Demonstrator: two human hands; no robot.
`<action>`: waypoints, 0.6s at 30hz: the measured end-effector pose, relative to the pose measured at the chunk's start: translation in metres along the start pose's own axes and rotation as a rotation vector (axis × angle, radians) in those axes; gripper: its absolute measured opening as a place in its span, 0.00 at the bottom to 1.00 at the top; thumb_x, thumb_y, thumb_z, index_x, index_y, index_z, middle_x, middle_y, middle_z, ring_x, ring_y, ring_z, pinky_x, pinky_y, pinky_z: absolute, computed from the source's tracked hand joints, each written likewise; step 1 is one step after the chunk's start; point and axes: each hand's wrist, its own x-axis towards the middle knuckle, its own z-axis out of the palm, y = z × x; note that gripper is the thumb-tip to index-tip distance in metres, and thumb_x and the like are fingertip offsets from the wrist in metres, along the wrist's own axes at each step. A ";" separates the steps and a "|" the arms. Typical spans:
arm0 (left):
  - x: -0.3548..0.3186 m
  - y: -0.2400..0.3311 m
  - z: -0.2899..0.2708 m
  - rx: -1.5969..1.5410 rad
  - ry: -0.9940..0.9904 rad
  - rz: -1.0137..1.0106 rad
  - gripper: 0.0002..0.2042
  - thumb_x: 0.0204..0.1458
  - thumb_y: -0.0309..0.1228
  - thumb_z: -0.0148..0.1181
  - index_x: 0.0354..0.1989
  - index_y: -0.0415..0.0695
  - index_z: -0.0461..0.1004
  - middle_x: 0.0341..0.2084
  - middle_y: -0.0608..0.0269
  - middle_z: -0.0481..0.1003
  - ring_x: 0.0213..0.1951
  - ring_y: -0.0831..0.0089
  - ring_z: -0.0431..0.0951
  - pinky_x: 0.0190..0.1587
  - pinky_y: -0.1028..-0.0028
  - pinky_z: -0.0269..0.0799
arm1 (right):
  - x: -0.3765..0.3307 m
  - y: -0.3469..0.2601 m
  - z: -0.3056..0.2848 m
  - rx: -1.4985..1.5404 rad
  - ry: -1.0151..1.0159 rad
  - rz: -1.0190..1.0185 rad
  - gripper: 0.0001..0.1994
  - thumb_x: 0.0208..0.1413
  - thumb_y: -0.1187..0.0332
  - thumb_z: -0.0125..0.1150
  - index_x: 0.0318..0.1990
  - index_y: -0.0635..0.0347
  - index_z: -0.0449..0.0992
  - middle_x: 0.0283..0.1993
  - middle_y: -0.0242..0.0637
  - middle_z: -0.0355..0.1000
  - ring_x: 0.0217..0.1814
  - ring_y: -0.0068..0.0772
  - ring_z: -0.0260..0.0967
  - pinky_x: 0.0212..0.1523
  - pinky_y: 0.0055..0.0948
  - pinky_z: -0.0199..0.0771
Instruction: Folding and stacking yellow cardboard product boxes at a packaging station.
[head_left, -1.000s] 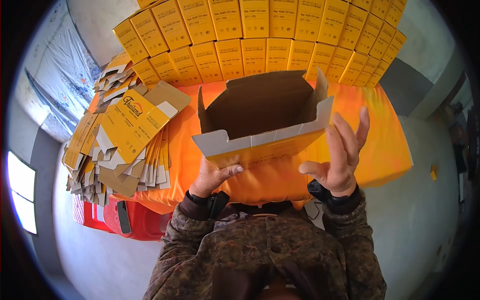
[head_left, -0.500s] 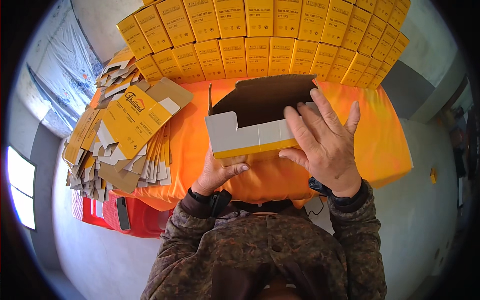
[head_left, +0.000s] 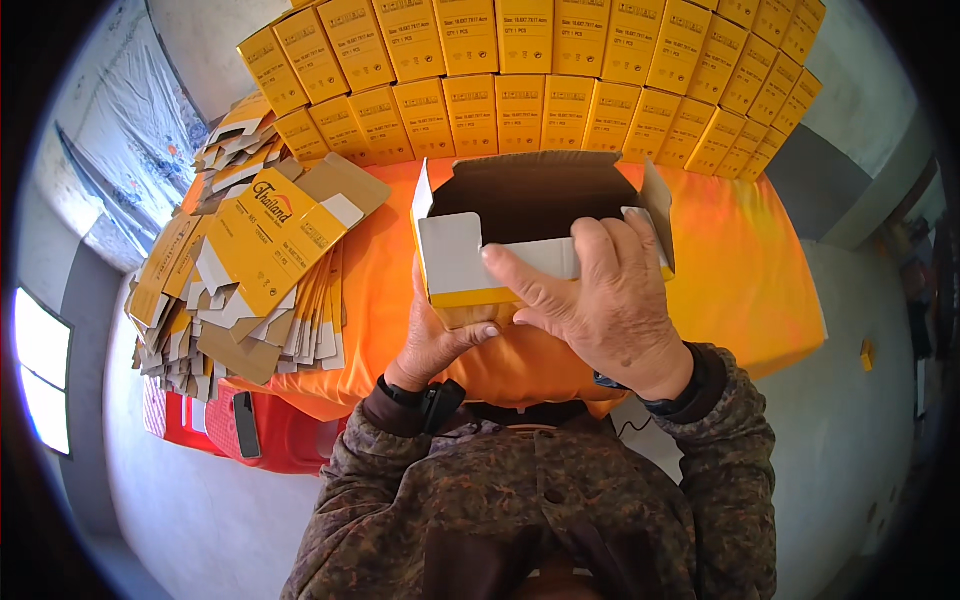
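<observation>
A yellow cardboard box [head_left: 455,262] with grey-white flaps is held over the orange-covered table, its brown inside facing up. From the lower left my left hand [head_left: 428,346] grips it, thumb along the near bottom edge and the other fingers hidden behind the side. My right hand [head_left: 622,318] lies over the near flap. Its index finger stretches left across the flap, its thumb is below, and the remaining fingers bend over the flap's upper edge. Side flaps stand up at both ends, and the far flap is raised.
Stacked yellow boxes [head_left: 520,115] form a wall at the table's back. Flattened yellow cartons [head_left: 270,240] pile up on the left. The orange cloth [head_left: 740,270] covers the table. A red plastic stool [head_left: 290,430] with a dark phone [head_left: 246,425] stands at lower left.
My right hand has moved left and its spread fingers have bent over the near flap. The right end flap now shows standing up. The box has shifted slightly right.
</observation>
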 end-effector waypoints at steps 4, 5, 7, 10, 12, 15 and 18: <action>-0.002 -0.008 -0.009 0.017 0.007 0.020 0.52 0.37 0.29 0.75 0.64 0.46 0.36 0.56 0.60 0.58 0.57 0.66 0.61 0.58 0.64 0.61 | 0.002 -0.007 0.003 0.026 0.125 0.105 0.34 0.41 0.46 0.63 0.60 0.31 0.63 0.38 0.38 0.50 0.38 0.38 0.54 0.50 0.53 0.59; -0.004 -0.005 -0.008 0.102 0.005 0.017 0.53 0.36 0.34 0.75 0.65 0.47 0.37 0.56 0.58 0.57 0.58 0.65 0.60 0.59 0.63 0.60 | 0.000 -0.008 0.004 0.020 0.154 0.111 0.35 0.39 0.46 0.65 0.60 0.30 0.64 0.39 0.38 0.51 0.40 0.39 0.54 0.50 0.54 0.58; -0.007 0.001 -0.010 0.275 0.001 0.011 0.55 0.36 0.43 0.75 0.66 0.47 0.37 0.58 0.56 0.56 0.60 0.62 0.58 0.60 0.61 0.57 | -0.002 -0.010 0.004 0.011 0.214 0.121 0.36 0.35 0.45 0.67 0.58 0.27 0.65 0.41 0.39 0.52 0.44 0.42 0.55 0.51 0.56 0.58; -0.006 0.040 -0.009 0.825 0.131 0.505 0.57 0.33 0.60 0.68 0.66 0.47 0.38 0.60 0.50 0.52 0.63 0.57 0.53 0.63 0.57 0.51 | -0.004 -0.010 0.003 0.002 0.216 0.116 0.35 0.36 0.46 0.67 0.58 0.27 0.66 0.42 0.39 0.53 0.44 0.41 0.55 0.52 0.58 0.56; 0.005 0.060 0.002 0.826 0.170 0.724 0.56 0.31 0.65 0.64 0.66 0.46 0.43 0.60 0.47 0.51 0.63 0.54 0.51 0.63 0.56 0.48 | -0.004 -0.014 0.003 0.013 0.216 0.113 0.35 0.36 0.46 0.67 0.58 0.27 0.66 0.42 0.38 0.53 0.45 0.41 0.55 0.52 0.59 0.55; 0.015 0.097 0.011 1.011 0.142 0.937 0.55 0.30 0.69 0.61 0.64 0.45 0.51 0.61 0.44 0.50 0.63 0.50 0.50 0.63 0.54 0.46 | 0.002 -0.011 0.002 0.093 0.140 0.151 0.32 0.38 0.47 0.66 0.57 0.29 0.68 0.43 0.38 0.53 0.46 0.41 0.55 0.55 0.59 0.51; 0.019 0.125 0.014 1.374 0.000 0.908 0.52 0.31 0.69 0.61 0.61 0.43 0.57 0.61 0.43 0.51 0.63 0.48 0.51 0.62 0.53 0.48 | 0.003 -0.011 0.003 0.089 0.165 0.147 0.31 0.39 0.48 0.66 0.56 0.30 0.69 0.43 0.38 0.53 0.46 0.41 0.56 0.55 0.59 0.50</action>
